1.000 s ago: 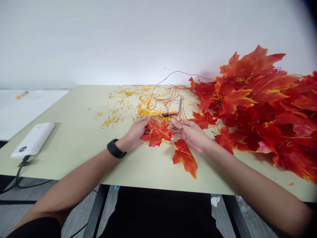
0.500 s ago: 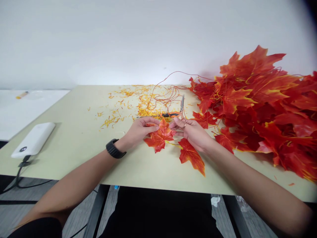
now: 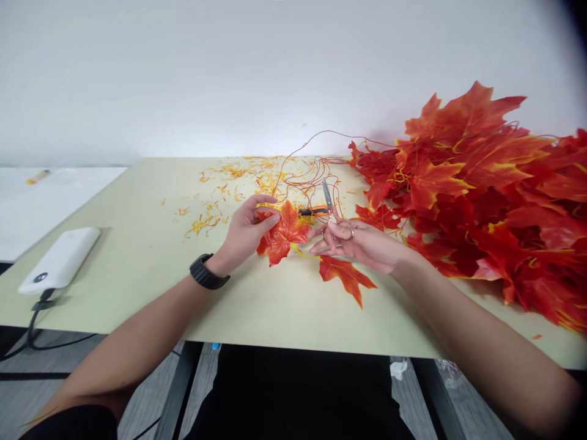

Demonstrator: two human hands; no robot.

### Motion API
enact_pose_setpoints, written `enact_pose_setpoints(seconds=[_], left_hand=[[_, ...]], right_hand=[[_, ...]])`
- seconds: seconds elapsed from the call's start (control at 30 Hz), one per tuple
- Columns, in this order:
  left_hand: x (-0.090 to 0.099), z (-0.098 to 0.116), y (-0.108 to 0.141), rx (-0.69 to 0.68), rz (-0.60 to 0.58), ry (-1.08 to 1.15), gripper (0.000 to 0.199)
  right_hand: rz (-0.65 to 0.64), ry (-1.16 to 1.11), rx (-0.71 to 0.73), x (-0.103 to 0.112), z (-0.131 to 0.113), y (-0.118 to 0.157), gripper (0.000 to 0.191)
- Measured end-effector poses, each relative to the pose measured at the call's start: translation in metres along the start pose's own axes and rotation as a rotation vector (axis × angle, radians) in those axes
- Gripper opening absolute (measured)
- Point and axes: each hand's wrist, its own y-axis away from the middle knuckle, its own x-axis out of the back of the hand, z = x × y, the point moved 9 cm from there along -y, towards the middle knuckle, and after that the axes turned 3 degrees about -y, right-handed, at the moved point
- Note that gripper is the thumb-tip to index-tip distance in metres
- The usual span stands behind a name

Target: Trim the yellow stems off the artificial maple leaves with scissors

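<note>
Between thumb and fingers, my left hand (image 3: 251, 231) pinches a red-orange artificial maple leaf (image 3: 285, 235) above the table. A thin yellowish stem runs from it to a second maple leaf (image 3: 343, 275), which hangs below my right hand (image 3: 351, 243). A small pair of scissors (image 3: 328, 195) with coppery handle rings is held in my right hand, its blades pointing up and away from me. The right fingertips are close to the first leaf's right edge; whether they touch it I cannot tell.
A big heap of red maple leaves (image 3: 486, 201) fills the right side. Loose red cord (image 3: 302, 177), yellow-orange clippings (image 3: 206, 223) and a black-and-orange handled tool (image 3: 314, 211) lie behind my hands. A white power bank (image 3: 62, 260) with a black cable sits at left on the table (image 3: 147, 244).
My left hand has shifted left, drawing both joined leaves with it. The scissors in my right hand have tilted leftward, and the right palm has turned upward somewhat.
</note>
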Motion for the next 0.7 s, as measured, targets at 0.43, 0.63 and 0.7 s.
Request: enact_pose_setpoints(seconds=[0.43, 0.63, 0.7], left_hand=[[0.016, 0.026, -0.007, -0.148, 0.054, 0.054, 0.045], [0.019, 0.027, -0.006, -0.123, 0.064, 0.046, 0.042], [0.019, 0.026, -0.006, -0.101, 0.07, 0.037, 0.041]], right_hand=[[-0.066, -0.02, 0.064, 0.005, -0.002, -0.003, 0.058], [0.052, -0.091, 0.109, 0.015, -0.006, -0.006, 0.055], [0.084, -0.093, 0.107, 0.018, -0.006, -0.006, 0.054]])
